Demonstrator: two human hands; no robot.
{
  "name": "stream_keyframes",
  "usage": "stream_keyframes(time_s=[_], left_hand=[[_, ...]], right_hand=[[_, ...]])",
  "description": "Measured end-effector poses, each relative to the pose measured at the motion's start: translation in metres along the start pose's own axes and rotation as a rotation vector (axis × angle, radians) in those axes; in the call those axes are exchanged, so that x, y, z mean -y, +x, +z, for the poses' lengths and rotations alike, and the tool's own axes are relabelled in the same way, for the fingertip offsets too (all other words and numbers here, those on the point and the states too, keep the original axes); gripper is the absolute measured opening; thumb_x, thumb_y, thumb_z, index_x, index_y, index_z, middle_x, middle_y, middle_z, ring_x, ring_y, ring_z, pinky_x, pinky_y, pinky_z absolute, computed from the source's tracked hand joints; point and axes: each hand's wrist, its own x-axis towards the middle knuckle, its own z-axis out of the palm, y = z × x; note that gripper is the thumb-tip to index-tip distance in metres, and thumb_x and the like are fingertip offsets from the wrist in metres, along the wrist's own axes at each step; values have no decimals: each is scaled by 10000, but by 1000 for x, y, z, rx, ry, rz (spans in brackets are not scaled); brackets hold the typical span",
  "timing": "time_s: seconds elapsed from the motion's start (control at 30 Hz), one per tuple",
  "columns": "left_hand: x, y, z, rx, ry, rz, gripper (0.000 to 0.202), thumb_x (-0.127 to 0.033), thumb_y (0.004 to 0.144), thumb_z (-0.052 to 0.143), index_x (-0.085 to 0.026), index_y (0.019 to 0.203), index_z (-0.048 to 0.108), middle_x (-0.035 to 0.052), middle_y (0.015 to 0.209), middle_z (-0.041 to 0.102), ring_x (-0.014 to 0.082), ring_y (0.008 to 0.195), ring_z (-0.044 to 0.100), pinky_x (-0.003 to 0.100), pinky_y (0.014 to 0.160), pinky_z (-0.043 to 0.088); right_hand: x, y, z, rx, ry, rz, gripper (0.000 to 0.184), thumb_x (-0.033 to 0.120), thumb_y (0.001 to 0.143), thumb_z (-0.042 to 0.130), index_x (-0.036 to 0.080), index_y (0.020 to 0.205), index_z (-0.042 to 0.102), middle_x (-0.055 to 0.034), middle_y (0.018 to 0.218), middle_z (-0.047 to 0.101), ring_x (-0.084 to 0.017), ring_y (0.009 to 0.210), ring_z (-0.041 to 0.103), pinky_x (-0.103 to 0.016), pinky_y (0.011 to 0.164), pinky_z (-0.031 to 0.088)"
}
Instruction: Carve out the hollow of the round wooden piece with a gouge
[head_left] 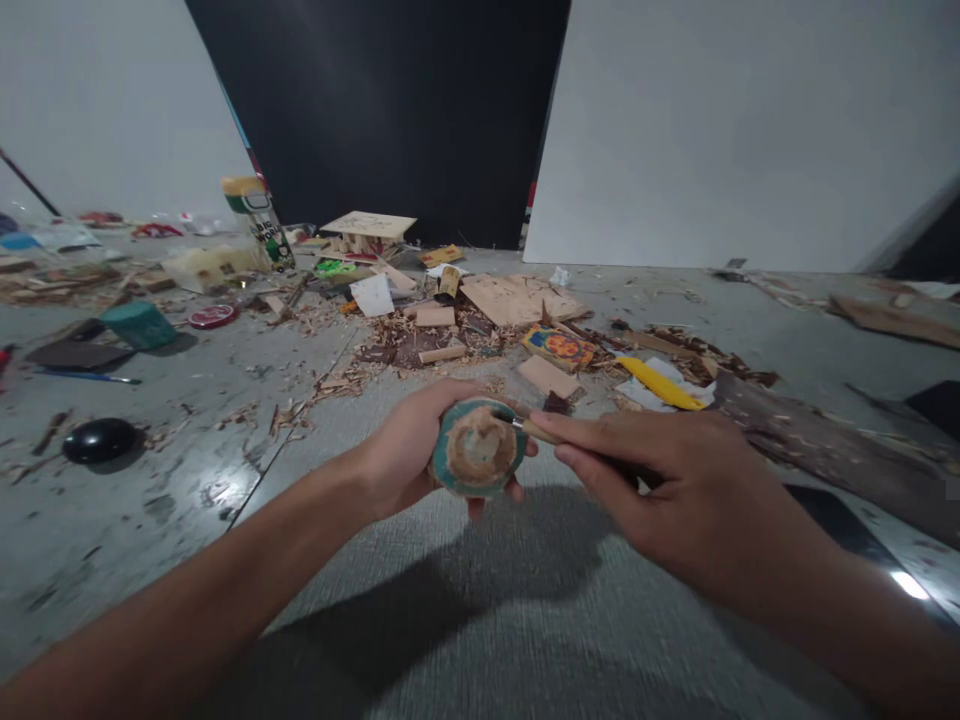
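Observation:
My left hand point(409, 445) is wrapped round a small round wooden piece point(480, 452) with a teal rim and a rough, hollowed brown middle. Its worked face is turned up toward me. In my right hand point(667, 470) is a thin carving tool point(538, 430) with a wooden handle and a short metal shaft, pinched between thumb and fingers. The metal end of the tool reaches the upper right edge of the hollow; its very tip is hard to make out.
Wood shavings and offcuts point(437, 316) litter the floor ahead. A yellow-handled cutter point(660, 385) lies at right, near a dark plank point(825, 440). To the left are a teal block point(139, 325), a black rounded object point(101, 440) and a paintbrush point(90, 376). A bottle point(260, 225) stands farther back.

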Motion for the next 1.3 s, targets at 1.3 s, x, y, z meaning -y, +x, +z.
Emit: stream_keyframes(time_s=[1.3], left_hand=[[7,0,8,-68,-142,322,338,-335,777,492,-129,966,681,121,992,706,216,827,630,278,670,506]], right_hand=[[22,-5,4,39,82,114,339,201,939,526,227,1182,760,-18,985,800,-144,562,712,-223,414,516]])
